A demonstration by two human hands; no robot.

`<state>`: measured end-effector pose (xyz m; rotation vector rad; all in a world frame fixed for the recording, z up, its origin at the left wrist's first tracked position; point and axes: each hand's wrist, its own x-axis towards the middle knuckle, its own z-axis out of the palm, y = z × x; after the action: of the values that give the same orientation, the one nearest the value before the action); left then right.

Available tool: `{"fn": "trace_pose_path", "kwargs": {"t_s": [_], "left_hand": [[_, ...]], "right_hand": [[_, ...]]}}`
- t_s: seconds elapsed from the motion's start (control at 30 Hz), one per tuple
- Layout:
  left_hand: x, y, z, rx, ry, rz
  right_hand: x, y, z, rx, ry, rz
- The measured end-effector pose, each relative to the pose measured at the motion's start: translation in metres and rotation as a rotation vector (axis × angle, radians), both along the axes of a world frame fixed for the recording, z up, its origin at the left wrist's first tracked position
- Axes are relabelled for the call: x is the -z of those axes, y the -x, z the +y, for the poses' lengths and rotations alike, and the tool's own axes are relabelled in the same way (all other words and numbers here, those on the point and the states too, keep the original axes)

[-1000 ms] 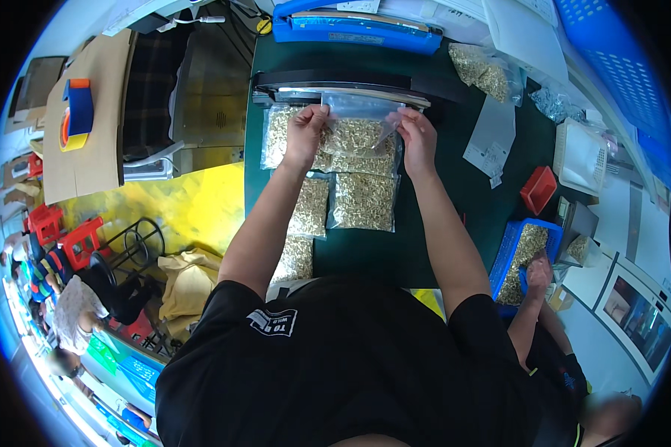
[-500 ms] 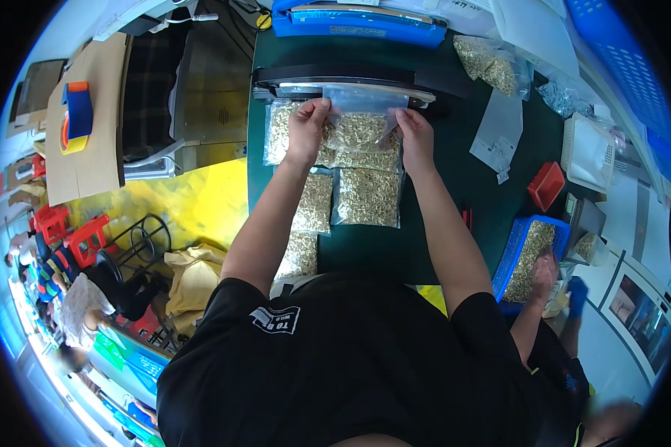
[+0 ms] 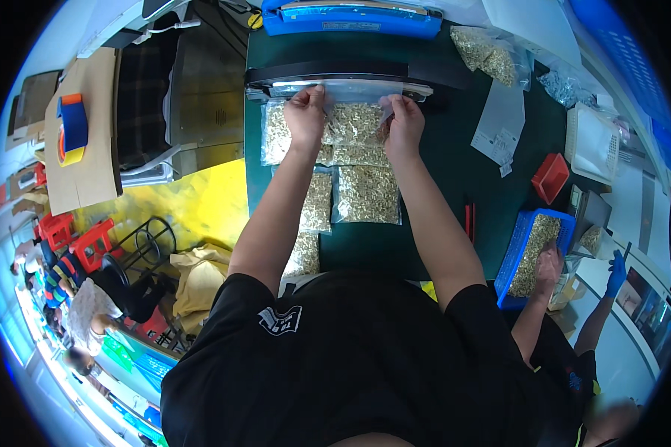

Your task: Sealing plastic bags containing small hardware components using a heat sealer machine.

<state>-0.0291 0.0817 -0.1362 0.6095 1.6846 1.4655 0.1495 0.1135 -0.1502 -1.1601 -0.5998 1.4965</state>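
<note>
Since both hands have edged forward, the bag (image 3: 356,121), pinched at its top corners by the left hand (image 3: 304,118) and right hand (image 3: 405,127), now has its mouth at the sealer (image 3: 332,73), seemingly lined up.

- Left grip (image 3: 306,115) and right grip (image 3: 405,127) hide parts of the side edges of the held bag (image 3: 356,123).
- Whether its top edge enters the long black device (image 3: 350,73) cannot be told.
- The left forearm (image 3: 273,220) covers part of the lowest filled bag (image 3: 304,255).
- The slim dark item (image 3: 627,251) in 1 blue-gloved hand (image 3: 616,274) of a co-worker is too small to identify.
- The co-worker's head (image 3: 611,417) is blurred.
- The picture's rim cuts off the blue perforated basket (image 3: 619,56).
</note>
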Motion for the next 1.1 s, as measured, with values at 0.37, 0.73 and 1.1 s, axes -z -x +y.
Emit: {"fn": "trace_pose_path", "kwargs": {"t_s": [0.37,0.73,1.1], "left_hand": [[-0.057,-0.006,-0.006,-0.091,-0.203,0.701],[-0.080,-0.017,0.105,0.520,-0.327,1.480],[-0.067,-0.024,0.108,0.725,-0.097,1.484]], "right_hand": [[0.004,0.015,-0.004,0.205,-0.036,0.036],[-0.011,0.026,-0.003,0.213,0.079,-0.036],[-0.006,0.025,-0.004,0.225,0.058,0.032]]}}
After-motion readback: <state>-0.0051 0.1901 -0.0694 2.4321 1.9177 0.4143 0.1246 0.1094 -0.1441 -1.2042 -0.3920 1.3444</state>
